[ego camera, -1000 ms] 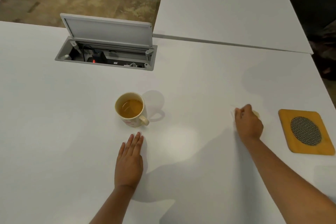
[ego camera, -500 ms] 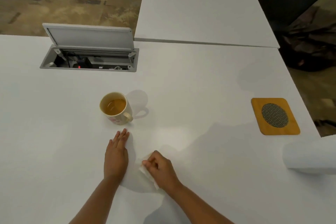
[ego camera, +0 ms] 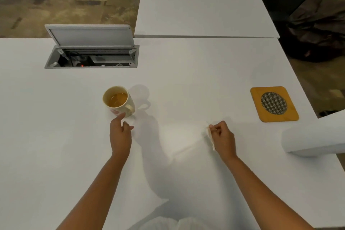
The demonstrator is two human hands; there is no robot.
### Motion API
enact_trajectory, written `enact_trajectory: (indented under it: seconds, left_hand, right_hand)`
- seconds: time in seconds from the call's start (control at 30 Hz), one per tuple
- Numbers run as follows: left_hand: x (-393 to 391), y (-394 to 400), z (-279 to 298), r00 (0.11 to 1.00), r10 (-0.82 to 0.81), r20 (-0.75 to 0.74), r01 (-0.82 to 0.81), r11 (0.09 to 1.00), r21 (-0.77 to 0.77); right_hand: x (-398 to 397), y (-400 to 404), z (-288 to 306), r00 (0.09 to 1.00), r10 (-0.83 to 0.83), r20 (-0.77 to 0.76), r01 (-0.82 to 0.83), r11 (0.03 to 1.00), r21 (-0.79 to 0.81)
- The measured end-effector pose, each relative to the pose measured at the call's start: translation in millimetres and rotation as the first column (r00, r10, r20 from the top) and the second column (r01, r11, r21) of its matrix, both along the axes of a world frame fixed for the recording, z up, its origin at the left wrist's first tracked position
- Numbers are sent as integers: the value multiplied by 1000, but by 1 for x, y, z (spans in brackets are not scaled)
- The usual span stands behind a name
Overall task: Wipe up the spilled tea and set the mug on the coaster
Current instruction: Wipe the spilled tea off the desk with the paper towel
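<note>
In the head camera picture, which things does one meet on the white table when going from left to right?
Cream ceramic mug of tea → left hand → right hand holding a white tissue → square wooden coaster → white paper roll.

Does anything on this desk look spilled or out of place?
No spill shows on the white table. The mug of tea stands upright on bare table, far from the empty coaster. The cable box lid stands open.
</note>
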State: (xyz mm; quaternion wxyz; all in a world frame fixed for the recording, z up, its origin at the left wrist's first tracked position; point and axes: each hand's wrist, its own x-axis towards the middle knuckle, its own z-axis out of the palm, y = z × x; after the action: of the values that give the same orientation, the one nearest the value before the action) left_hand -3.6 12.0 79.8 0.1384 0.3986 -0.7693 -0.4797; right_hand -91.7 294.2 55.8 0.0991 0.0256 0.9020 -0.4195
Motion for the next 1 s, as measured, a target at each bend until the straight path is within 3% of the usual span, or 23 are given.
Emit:
enact_trajectory:
  seconds: [0.1, 0.17, 0.23, 0.3, 0.37, 0.5, 0.53, 0.63, 0.7, 0.8, 0.9, 1.0]
  left_hand:
    - [-2, -2, 0, 994, -85, 61, 87, 996, -27]
    - [0, -5, -3, 992, -91, 84, 94, 995, -35]
    - [2, -6, -5, 991, -90, 99, 93, 995, -27]
    - [1, -3, -5, 989, -91, 118, 92, 996, -5]
    - [-3, 0, -3, 986, -100, 130, 99, 995, 15]
    - [-16, 0, 2, 992, -90, 90, 90, 996, 6]
    - [-18, -1, 3, 995, -74, 71, 74, 997, -5]
    - [-22, -2, 3, 999, 9, 42, -9, 1000, -18]
    - [-26, -2, 1, 990, 128, 56, -130, 991, 20]
    - [-32, -2, -1, 947, 304, 104, -314, 945, 95]
    - [-37, -1, -2, 909, 402, 114, -416, 895, 163]
    - [-41, -4, -2, 895, 438, 88, -447, 877, 178]
  right_hand:
    - [20, -26, -18, 987, 161, 18, -155, 907, 392]
    - [36, -51, -21, 957, 286, 37, -266, 827, 495]
    - [54, -75, -20, 912, 404, 71, -396, 823, 407]
    - [70, -95, -13, 881, 445, 160, -458, 887, 55]
    - [77, -109, -4, 853, 449, 267, -378, 883, -277]
    - [57, -111, 8, 848, 239, 474, 37, 864, -502]
    - [49, -107, 11, 809, 210, 548, 190, 790, -583]
    - [28, -89, 18, 687, 356, 634, 521, 368, -770]
    - [18, -77, 18, 670, 379, 638, 603, 222, -766]
    - [7, -55, 15, 652, 390, 650, 652, 149, -744]
    - [4, -48, 22, 658, 505, 558, 624, 49, -780]
    - [3, -44, 22, 665, 415, 621, 673, 28, -739]
